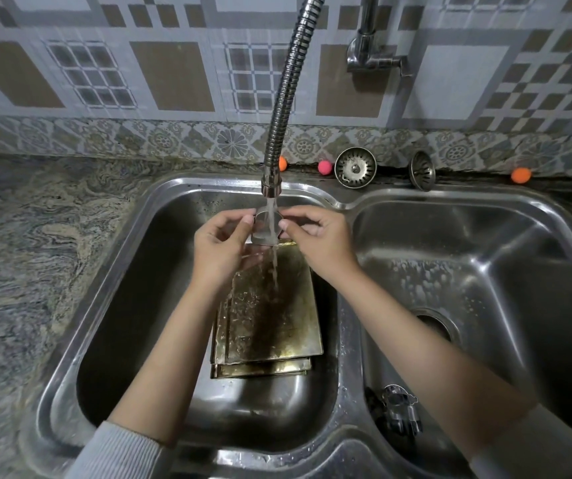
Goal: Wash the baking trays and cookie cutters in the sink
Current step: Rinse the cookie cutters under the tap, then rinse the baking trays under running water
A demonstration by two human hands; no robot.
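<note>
Both hands meet under the running faucet above the left basin, the left hand and right hand pinching a metal cookie cutter by its side edges. Below, toward 6 o'clock, stacked baking trays lean by the basin's right wall, with open steel at 9 o'clock. Another cutter, hard to make out, lies at 5 o'clock in the right basin, partly hidden by the right forearm.
</note>
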